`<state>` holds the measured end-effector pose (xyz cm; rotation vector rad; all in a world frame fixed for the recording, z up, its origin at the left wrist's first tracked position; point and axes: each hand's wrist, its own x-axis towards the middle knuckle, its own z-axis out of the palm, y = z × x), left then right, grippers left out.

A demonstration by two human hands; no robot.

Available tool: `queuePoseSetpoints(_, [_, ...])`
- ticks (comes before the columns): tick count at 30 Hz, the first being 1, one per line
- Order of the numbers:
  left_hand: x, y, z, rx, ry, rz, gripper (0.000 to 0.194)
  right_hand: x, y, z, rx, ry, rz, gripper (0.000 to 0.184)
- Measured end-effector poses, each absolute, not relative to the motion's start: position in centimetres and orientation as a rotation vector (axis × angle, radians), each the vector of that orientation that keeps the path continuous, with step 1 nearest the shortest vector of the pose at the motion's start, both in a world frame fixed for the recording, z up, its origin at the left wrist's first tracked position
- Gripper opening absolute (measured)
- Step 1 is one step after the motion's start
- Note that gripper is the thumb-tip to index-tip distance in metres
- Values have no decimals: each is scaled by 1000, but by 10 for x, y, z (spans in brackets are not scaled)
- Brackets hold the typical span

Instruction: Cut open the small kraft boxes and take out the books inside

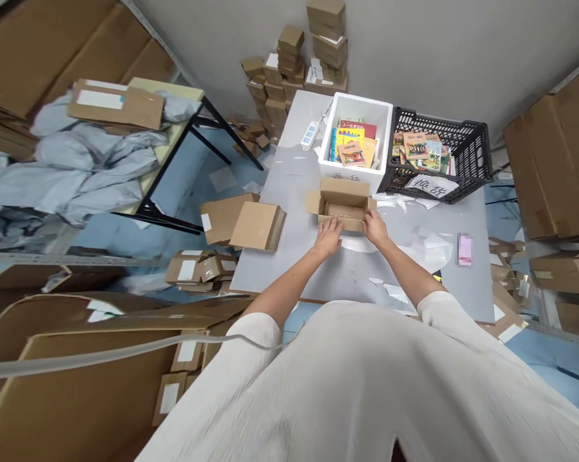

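A small open cardboard box (345, 188) stands on the grey table in front of me, its flaps spread and its inside showing bare cardboard. My left hand (329, 237) holds the near side of the box at its left, fingers over the front edge. At the near right corner, my right hand (376, 227) grips the box by its right flap. Just behind the box is a white foam bin (355, 172) with several colourful booklets (351, 142) in it. Beside that bin sits a black plastic crate (470, 151) holding more booklets (428, 151).
Flat cardboard pieces (254, 224) lie stacked at the left table edge. A power strip (310, 135) is at the back left, a pink blurred item (464, 250) at the right. Scraps of plastic (436, 250) litter the grey table (279, 269). Cartons (274, 83) pile up by the wall.
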<state>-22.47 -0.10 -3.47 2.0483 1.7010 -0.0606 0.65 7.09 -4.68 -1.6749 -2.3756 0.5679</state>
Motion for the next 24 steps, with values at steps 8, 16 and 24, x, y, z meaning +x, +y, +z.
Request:
queuePoseSetpoints(8, [-190, 5, -21, 2070, 1653, 235, 63, 53, 44, -25, -1727, -2406, 424, 51])
queuePoseSetpoints(16, [-117, -3, -7, 2191, 1424, 295, 60, 145, -4, -19, -1976, -2312, 426, 47])
queuePoseSetpoints(24, [-45, -17, -12, 2271, 1282, 268, 56, 224, -41, -20, -2187, -2218, 476, 49])
